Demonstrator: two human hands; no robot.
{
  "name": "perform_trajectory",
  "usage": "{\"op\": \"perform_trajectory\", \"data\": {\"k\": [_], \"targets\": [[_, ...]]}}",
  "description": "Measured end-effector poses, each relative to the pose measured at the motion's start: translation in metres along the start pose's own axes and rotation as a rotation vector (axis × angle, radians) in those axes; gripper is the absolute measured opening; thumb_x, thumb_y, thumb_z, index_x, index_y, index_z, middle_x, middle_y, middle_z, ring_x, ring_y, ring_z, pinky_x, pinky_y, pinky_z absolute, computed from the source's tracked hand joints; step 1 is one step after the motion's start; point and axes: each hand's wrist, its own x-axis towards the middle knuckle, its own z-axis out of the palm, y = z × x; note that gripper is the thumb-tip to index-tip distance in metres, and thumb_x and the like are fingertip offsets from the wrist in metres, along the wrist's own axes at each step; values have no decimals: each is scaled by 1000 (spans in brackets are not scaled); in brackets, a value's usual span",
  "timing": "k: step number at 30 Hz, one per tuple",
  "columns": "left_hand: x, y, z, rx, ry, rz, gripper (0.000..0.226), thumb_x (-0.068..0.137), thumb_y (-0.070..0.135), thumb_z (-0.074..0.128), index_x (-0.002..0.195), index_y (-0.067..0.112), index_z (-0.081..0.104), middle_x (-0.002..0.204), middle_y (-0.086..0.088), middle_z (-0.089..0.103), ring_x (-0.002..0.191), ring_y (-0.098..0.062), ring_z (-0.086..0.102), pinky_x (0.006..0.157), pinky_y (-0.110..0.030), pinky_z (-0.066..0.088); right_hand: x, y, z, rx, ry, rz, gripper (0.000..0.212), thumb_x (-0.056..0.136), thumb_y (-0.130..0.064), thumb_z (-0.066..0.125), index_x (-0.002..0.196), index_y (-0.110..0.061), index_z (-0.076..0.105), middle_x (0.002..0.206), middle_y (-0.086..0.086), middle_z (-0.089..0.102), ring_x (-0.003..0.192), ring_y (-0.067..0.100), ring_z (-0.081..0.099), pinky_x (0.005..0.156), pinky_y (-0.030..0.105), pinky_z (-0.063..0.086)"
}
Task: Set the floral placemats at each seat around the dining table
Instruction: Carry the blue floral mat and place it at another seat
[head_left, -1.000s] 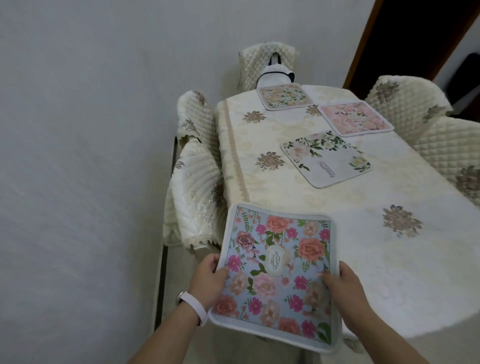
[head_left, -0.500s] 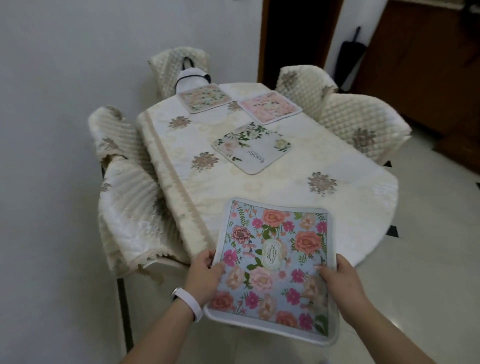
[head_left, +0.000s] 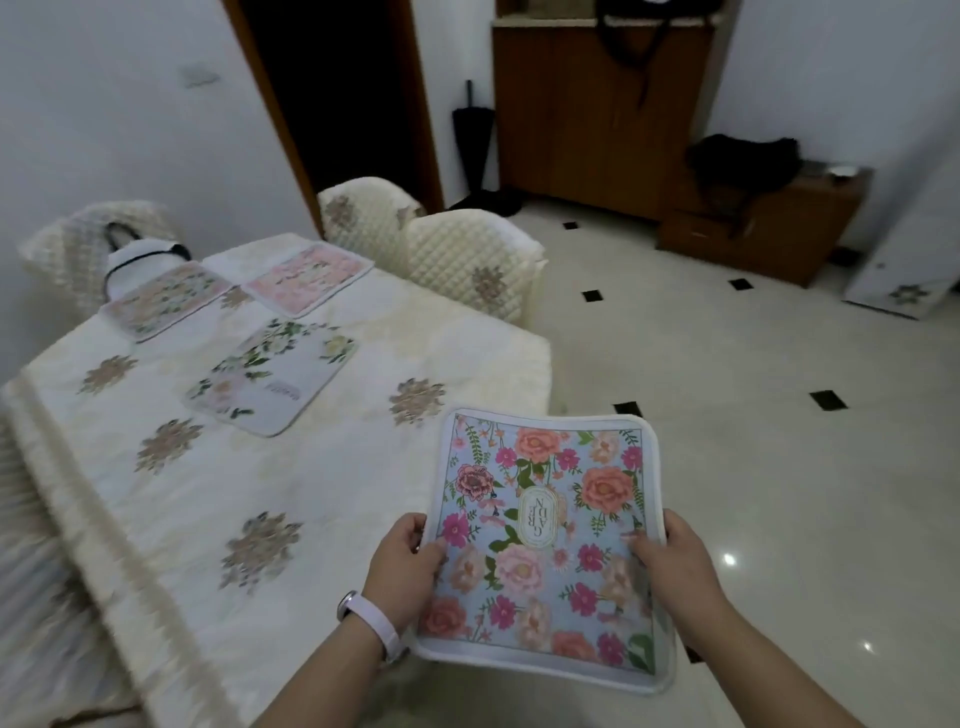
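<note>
A person holds a blue floral placemat (head_left: 550, 535) in both hands, off the near right corner of the worktop (head_left: 171, 483), with most of the mat over the pale tiled floor (head_left: 779, 415). The left hand (head_left: 405, 566) grips the mat's left edge, thumb on top and the fingers (head_left: 410, 525) curled underneath, pinching the fabric. A pale watch band (head_left: 371, 621) circles that wrist. The right hand (head_left: 675, 566) grips the right edge the same way, thumb pressed onto the printed face. The mat is roughly level, its white border facing up, with an oval label at its centre.

The worktop is covered by a cream quilted cloth with brown flower motifs. Three more mats lie on it: a white placemat with green leaves (head_left: 272, 376) near the middle, a pink placemat (head_left: 309, 278) at the far right side, and a pale green-flowered placemat (head_left: 166, 296) at the far end. Two quilted chairs (head_left: 467, 265) stand at the far right side, another at the far end (head_left: 83, 244). Behind are a wooden cabinet (head_left: 587, 104) and a dark doorway (head_left: 332, 93).
</note>
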Motion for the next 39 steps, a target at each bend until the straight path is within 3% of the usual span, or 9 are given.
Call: {"op": "perform_trajectory", "data": {"k": [6,12,17,27,33,39], "targets": [[24,51,96,21,-77,29,5,92,11,58,96,12,60,90,-4,75,73,-21,73,69,-42,60,33,5,-93,106,109,54,10,95,-13,58,99,-19,64,86,7,78,70,25,77,70,49,63],[44,88,146,56,-134,59,4,92,10,59,96,10,60,88,-4,74,70,-19,73,61,-33,58,56,4,-139,171,168,72,10,95,-13,58,101,-19,64,87,5,78,69,21,76,65,40,62],[75,108,165,72,-154,63,4,92,9,58,95,9,61,86,-5,75,68,-19,73,57,-30,57,78,-1,-148,229,168,86,11,96,-12,59,104,-16,64,89,5,78,73,23,77,68,42,63],[181,141,191,-4,-140,31,7,89,9,59,92,14,64,84,-4,76,72,-23,73,70,-42,60,180,-52,-147,168,132,82,11,97,-9,56,104,-14,64,86,6,79,75,26,77,64,38,61],[259,171,205,-118,-126,-41,7,89,7,59,92,11,64,83,-7,76,70,-24,73,64,-35,59,273,-97,-143,22,129,95,11,96,-13,57,103,-18,66,92,7,78,77,25,77,76,50,62],[334,208,213,-146,-68,-87,11,88,7,57,93,12,65,81,-8,75,71,-29,72,66,-38,60,352,-150,-131,-11,119,42,13,94,-9,59,102,-17,66,90,7,77,76,25,76,70,42,61]]}}
